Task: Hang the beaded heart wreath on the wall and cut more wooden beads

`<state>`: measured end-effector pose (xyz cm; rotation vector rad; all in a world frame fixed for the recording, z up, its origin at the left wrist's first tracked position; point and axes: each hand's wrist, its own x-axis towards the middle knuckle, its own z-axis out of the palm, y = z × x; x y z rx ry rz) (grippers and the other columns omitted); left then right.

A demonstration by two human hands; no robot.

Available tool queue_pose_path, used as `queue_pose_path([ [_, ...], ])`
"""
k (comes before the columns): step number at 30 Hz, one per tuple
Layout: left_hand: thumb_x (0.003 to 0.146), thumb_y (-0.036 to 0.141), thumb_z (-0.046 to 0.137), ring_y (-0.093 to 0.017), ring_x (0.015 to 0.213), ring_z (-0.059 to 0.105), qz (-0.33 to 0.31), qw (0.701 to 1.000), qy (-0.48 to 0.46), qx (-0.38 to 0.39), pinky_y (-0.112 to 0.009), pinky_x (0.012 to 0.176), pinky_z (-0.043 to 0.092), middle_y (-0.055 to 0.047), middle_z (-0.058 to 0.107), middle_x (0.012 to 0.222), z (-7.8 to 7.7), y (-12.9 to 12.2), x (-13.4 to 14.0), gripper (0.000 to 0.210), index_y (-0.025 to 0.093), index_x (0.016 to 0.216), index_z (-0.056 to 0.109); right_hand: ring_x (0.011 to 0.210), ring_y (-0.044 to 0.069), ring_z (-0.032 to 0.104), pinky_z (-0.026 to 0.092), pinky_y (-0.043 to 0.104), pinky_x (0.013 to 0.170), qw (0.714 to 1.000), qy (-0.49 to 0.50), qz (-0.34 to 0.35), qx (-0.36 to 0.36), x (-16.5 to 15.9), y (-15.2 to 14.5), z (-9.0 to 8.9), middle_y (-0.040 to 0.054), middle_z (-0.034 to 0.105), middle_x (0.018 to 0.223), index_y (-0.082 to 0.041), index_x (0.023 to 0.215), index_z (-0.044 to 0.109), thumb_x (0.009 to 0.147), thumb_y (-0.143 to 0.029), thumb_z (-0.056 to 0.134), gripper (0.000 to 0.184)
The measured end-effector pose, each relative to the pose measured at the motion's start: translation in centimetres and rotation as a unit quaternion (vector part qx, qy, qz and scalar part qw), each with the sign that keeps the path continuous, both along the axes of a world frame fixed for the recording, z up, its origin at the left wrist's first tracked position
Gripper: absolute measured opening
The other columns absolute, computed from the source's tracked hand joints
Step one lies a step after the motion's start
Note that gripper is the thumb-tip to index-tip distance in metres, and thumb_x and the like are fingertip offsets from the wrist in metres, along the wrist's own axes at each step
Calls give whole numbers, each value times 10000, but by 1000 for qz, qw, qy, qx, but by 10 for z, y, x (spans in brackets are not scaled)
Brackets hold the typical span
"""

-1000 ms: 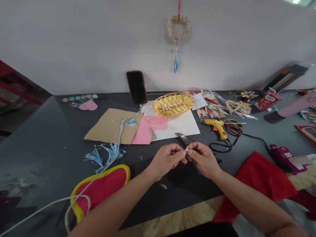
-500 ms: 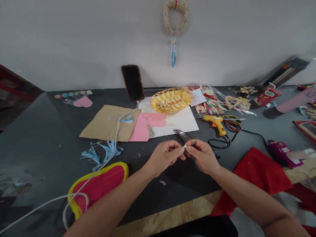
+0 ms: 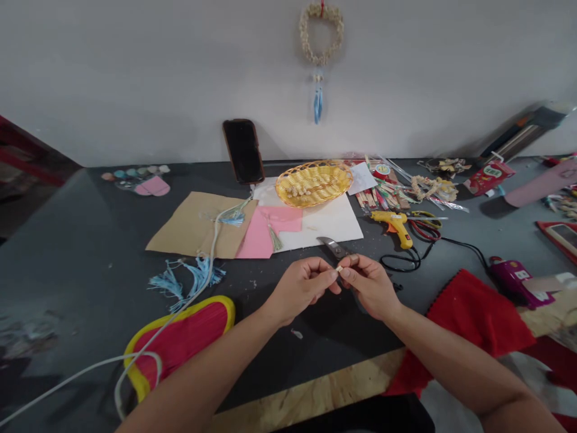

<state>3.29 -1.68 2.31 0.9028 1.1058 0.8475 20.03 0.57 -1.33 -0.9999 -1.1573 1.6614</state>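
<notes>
Centrally, two bare hands meet over a dark tabletop (image 3: pixel 112 240), both pinched closed on one small pale piece (image 3: pixel 339 269): left hand (image 3: pixel 304 285) at its 9 o'clock, right hand (image 3: pixel 367 282) at its 3. What the piece is made of is too small to tell. Just beyond, near 12 o'clock, a cutter's metal blade (image 3: pixel 332 245) shows; the right hand hides the rest, so whether it touches the cutter is unclear. Farther out, a yellow woven basket (image 3: pixel 314 195) of pale bits sits between 11 and 12, a yellow glue gun (image 3: pixel 394 225) at 2, blue tassels (image 3: pixel 187 282) at 9. For good handling, a light pinch at opposite ends, fingertips nearly touching, should steady so tiny a piece, with knuckles best kept clear of the blade.
</notes>
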Motion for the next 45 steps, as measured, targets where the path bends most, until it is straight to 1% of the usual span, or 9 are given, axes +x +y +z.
queue_pose_path([
  [8,777,410,662,-44,435,355,1,1000,22,20,-193,425,263,-28,680,652,-2,-1,1,280,152,732,563,585,81,496,418,226,556,1000,11,0,-2,-1,-1,1,-25,578,696,-191,809,688,723,-379,787,229],
  [15,785,416,638,-54,449,370,-2,997,64,32,-201,437,267,-29,680,655,0,-1,2,276,155,728,571,586,79,498,423,224,558,1000,9,-5,-7,-1,-2,1,-28,586,699,-195,807,683,716,-379,793,233],
  [21,807,394,606,-59,457,378,-1,994,95,59,-206,458,283,-30,685,653,0,-2,2,252,156,730,576,586,76,504,425,217,558,1000,10,-2,1,-1,-2,1,-32,586,699,-196,808,682,729,-370,785,217],
  [33,807,377,604,-66,473,399,-2,993,99,62,-208,467,297,-29,689,660,-2,-2,1,231,160,731,583,590,78,507,427,220,566,1000,2,0,6,-1,-2,0,-32,597,709,-200,814,684,738,-369,779,208],
  [40,803,365,608,-62,464,383,0,994,90,57,-203,460,297,-30,688,657,-3,-1,2,222,162,720,577,589,81,506,432,224,567,1000,-5,1,8,-1,-2,0,-31,593,702,-193,819,675,740,-380,773,224],
  [45,806,369,615,-61,474,393,-2,993,98,61,-193,454,297,-36,691,669,-2,-1,0,228,155,730,591,581,82,513,442,223,558,999,-31,5,30,-1,-1,2,-27,599,704,-193,826,665,759,-396,747,229],
])
